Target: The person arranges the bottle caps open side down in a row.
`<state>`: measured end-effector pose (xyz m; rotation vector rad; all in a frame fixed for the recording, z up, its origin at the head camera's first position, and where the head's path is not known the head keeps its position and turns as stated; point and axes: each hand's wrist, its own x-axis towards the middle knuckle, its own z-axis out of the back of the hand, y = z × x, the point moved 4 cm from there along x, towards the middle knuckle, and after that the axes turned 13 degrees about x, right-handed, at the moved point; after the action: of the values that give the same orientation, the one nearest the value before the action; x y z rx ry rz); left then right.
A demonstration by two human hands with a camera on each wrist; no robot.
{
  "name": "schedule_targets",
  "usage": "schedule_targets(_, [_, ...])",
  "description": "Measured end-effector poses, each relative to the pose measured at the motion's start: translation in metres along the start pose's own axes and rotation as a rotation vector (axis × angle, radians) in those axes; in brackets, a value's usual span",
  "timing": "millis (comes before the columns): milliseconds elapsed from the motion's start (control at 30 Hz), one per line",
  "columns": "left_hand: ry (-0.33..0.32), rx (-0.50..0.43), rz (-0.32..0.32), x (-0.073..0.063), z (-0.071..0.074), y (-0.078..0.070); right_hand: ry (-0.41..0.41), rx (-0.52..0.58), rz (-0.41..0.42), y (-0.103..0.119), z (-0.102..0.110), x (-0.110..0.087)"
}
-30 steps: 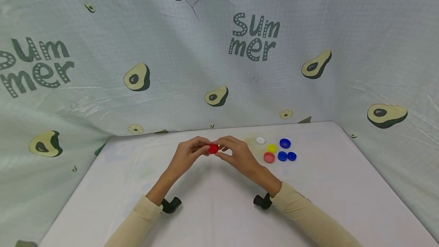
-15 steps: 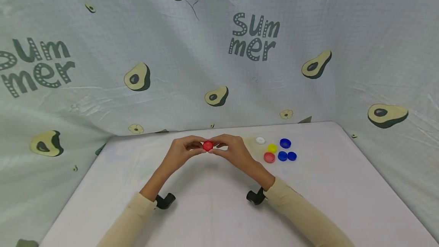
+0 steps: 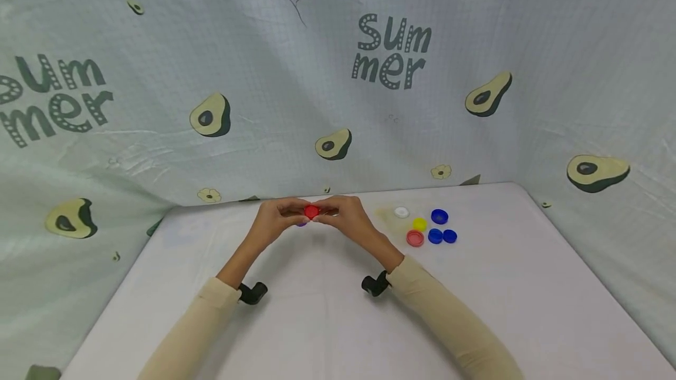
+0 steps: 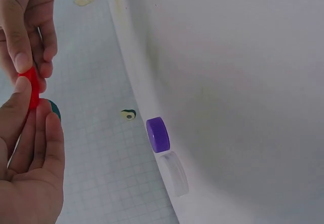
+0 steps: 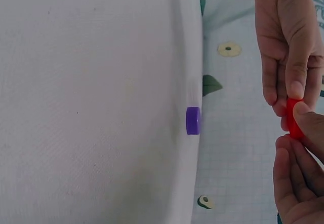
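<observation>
Spotter: What do you have closest?

Operator: From my remote station I see beige sleeves (image 3: 190, 324) reaching forward, a black wrist camera (image 3: 253, 294) on each arm, over a white desk (image 3: 322, 333).

Spotter: And the grips?

Operator: Both are grasping one red cap (image 3: 311, 211). My left grip (image 3: 271, 221) pinches one side with thumb and fingers, my right grip (image 3: 345, 214) the opposite side, so the cap sits raised above the desk between the two sets of fingertips.

Spotter: Anything under them?

Operator: A purple cap (image 4: 158, 134) shows just below the left grip's fingertips in my head view. The left wrist view puts it near the desk's far edge, with a clear cap (image 4: 174, 174) just beside it.

Spotter: Any hollow pieces?

Operator: Well to the right of the right grip, a light-red lid (image 3: 415, 238) has a raised rim, like a shallow cup. Beside it are two small blue caps (image 3: 435, 236), then a yellow cap (image 3: 419, 224). Beyond those come a larger blue cap (image 3: 439, 216), also rimmed, and a white cap (image 3: 402, 212); their insides are too small to read. Behind everything hangs an avocado-print cloth (image 3: 280, 75).
</observation>
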<state>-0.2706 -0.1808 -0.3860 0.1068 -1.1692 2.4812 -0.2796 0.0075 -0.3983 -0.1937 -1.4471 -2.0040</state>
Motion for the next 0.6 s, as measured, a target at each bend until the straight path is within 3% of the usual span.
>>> schedule_targets(433, [0.078, 0.185, 0.006, 0.021, -0.009, 0.011, 0.014, -0.039, -0.188, -0.028, -0.006, 0.010])
schedule_targets(600, [0.098, 0.208, 0.030, 0.029, -0.011, 0.014, 0.017, -0.029, -0.208, -0.032, -0.006, 0.014])
